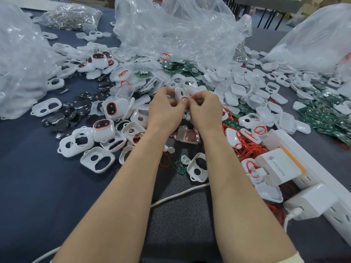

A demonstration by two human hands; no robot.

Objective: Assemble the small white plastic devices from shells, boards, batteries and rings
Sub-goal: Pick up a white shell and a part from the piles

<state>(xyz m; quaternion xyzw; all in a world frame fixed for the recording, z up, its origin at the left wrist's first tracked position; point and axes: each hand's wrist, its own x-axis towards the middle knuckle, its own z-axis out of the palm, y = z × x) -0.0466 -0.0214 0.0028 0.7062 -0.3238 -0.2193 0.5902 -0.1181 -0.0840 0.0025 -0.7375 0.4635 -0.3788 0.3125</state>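
Observation:
My left hand and my right hand meet at the table's middle, fingers curled round one small white shell held between them. A thin red ring shows at my fingertips against that shell. Around my hands lie heaps of white shells, green boards, dark round batteries and loose red rings. Assembled devices with red-rimmed dark faces lie to the left.
Big clear plastic bags stand behind and at both sides. A bag of metal parts lies at the far left. A white power strip with chargers runs along the right, and a white cable crosses between my forearms.

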